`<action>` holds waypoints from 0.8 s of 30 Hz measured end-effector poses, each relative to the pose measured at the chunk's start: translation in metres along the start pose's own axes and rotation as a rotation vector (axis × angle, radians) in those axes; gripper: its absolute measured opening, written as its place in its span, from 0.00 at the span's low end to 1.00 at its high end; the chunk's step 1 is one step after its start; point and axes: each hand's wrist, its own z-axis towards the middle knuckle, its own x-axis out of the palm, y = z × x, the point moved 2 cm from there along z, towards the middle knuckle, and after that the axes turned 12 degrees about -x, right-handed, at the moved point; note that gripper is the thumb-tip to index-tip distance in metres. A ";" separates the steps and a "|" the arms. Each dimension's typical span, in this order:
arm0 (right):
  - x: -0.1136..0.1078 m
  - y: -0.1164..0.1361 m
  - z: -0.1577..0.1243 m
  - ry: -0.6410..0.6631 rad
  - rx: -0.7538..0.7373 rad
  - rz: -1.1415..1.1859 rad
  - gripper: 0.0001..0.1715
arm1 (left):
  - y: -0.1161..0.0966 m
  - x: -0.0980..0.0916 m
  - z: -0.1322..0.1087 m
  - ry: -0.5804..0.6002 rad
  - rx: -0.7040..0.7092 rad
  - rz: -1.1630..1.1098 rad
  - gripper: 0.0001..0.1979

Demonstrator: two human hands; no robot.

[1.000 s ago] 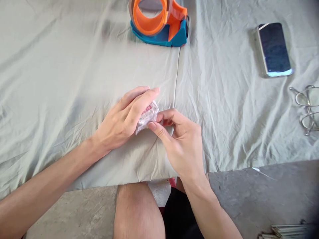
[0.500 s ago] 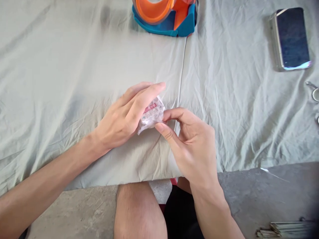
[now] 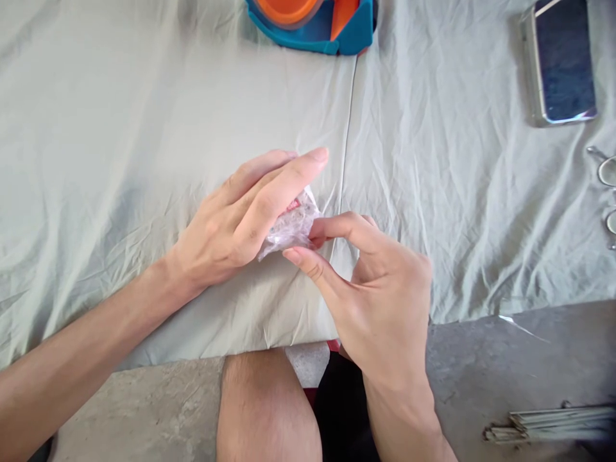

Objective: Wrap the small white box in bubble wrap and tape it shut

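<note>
The left hand (image 3: 231, 224) arches over a small plastic-wrapped packet (image 3: 292, 223), its grip clamped on it toward the near side of the bench (image 3: 120, 122). The packet looks light, slippery, best held by its sides. The right hand (image 3: 389, 295) curves thumb and forefinger to its right; whether pinching, I cannot tell.

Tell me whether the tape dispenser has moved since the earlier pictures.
No. The tape dispenser still meets the cloth seam at the same spot; its shift in frame is the camera's.
</note>
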 end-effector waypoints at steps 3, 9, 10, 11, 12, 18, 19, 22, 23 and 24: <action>0.004 -0.004 0.002 0.006 -0.008 0.067 0.09 | -0.001 -0.001 0.001 0.033 -0.087 -0.103 0.40; 0.013 -0.027 0.007 -0.012 -0.019 0.225 0.15 | -0.010 -0.004 0.009 0.085 -0.112 -0.127 0.36; 0.014 -0.030 0.008 -0.014 -0.017 0.238 0.17 | -0.009 -0.005 0.010 0.098 -0.131 -0.148 0.36; 0.014 -0.032 0.008 -0.017 -0.020 0.255 0.18 | -0.009 -0.006 0.011 0.117 -0.163 -0.168 0.36; 0.015 -0.033 0.008 -0.023 -0.026 0.278 0.17 | -0.007 -0.007 0.010 0.138 -0.199 -0.185 0.37; 0.014 -0.021 0.001 -0.183 -0.102 0.253 0.05 | -0.001 -0.007 0.006 0.118 -0.240 -0.191 0.34; 0.014 -0.018 0.000 -0.207 -0.118 0.219 0.07 | 0.000 -0.007 0.005 0.106 -0.232 -0.202 0.33; 0.014 -0.016 -0.001 -0.222 -0.173 0.162 0.13 | 0.001 -0.007 0.004 0.135 -0.247 -0.226 0.35; 0.014 -0.017 -0.001 -0.210 -0.193 0.168 0.14 | 0.001 -0.007 0.004 0.156 -0.259 -0.228 0.36; 0.014 -0.018 0.000 -0.200 -0.214 0.184 0.14 | 0.001 -0.008 0.004 0.171 -0.273 -0.229 0.36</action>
